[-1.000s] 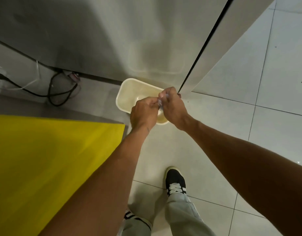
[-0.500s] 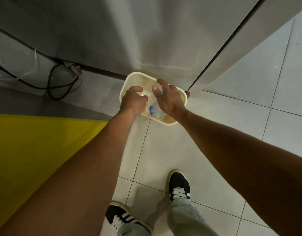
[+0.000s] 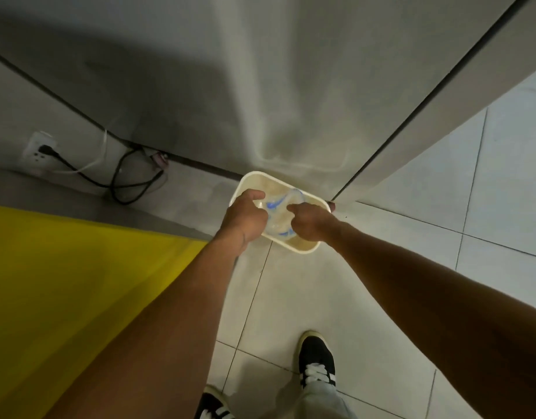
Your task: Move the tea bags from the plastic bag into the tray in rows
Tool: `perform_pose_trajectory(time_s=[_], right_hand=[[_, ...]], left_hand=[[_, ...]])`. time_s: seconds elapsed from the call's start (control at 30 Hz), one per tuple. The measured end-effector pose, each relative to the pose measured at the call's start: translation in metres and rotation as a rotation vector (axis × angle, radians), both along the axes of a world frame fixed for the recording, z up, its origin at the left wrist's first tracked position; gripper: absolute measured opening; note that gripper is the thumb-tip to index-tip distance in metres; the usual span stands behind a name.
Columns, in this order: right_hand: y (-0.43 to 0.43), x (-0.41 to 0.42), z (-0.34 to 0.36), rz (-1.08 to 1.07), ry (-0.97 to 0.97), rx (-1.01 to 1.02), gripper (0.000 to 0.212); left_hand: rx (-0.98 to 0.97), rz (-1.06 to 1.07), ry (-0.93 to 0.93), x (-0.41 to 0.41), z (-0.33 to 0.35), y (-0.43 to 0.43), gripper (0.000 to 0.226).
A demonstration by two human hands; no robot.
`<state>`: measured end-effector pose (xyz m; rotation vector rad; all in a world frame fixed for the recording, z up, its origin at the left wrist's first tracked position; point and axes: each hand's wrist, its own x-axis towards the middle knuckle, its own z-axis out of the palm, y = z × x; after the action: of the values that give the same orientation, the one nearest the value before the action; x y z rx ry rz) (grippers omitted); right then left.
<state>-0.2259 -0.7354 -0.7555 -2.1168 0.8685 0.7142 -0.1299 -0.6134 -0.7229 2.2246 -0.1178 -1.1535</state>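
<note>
A cream rectangular bin (image 3: 254, 179) stands on the tiled floor against a grey appliance. Over it I hold a clear plastic bag (image 3: 279, 214) with blue print, stretched between both hands. My left hand (image 3: 245, 216) grips the bag's left side with curled fingers. My right hand (image 3: 310, 222) grips its right side. No tea bags can be made out inside the bag or the bin.
A yellow surface (image 3: 79, 282) fills the lower left. A wall socket (image 3: 38, 149) with a black cable (image 3: 130, 189) sits at the left. The grey appliance (image 3: 291, 86) rises behind the bin. My feet in black-and-white shoes (image 3: 316, 361) stand on pale tiles.
My hands were pressed together above the bin. They have moved apart and lower, and the clear bag now shows spread between them.
</note>
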Motion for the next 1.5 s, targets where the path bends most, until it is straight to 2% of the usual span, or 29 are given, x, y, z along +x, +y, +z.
perform_pose_trajectory(time_s=[0.07,0.2,0.3,0.4,0.63,0.83,1.07,1.5], right_hand=[[-0.002,0.010,-0.021,0.113,-0.009,-0.025,0.047],[0.017,0.021,-0.074,0.272,0.131,0.130,0.044],[0.022,0.030,-0.102,0.203,0.083,0.139,0.042],[0.016,0.026,-0.082,0.096,0.045,0.072,0.036],[-0.001,0.003,0.017,0.069,-0.144,0.026,0.037],[0.007,-0.013,0.110,-0.105,-0.242,0.173,0.028],[0.034,-0.041,0.248,-0.209,-0.337,0.235,0.016],[0.097,-0.081,0.501,0.028,-0.500,0.233,0.020]], left_hand=[[-0.025,-0.045,-0.062,0.004,-0.001,-0.001,0.049],[-0.013,-0.093,-0.063,0.003,-0.030,0.008,0.049],[0.001,-0.106,-0.030,0.005,-0.046,0.019,0.051],[0.003,-0.085,-0.013,0.006,-0.047,0.019,0.048],[0.011,-0.113,-0.124,0.004,0.016,0.005,0.040],[0.017,-0.176,-0.164,-0.004,0.092,0.006,0.046],[0.007,-0.136,-0.140,-0.022,0.209,0.037,0.046],[-0.197,-0.060,-0.136,-0.088,0.454,0.112,0.034]])
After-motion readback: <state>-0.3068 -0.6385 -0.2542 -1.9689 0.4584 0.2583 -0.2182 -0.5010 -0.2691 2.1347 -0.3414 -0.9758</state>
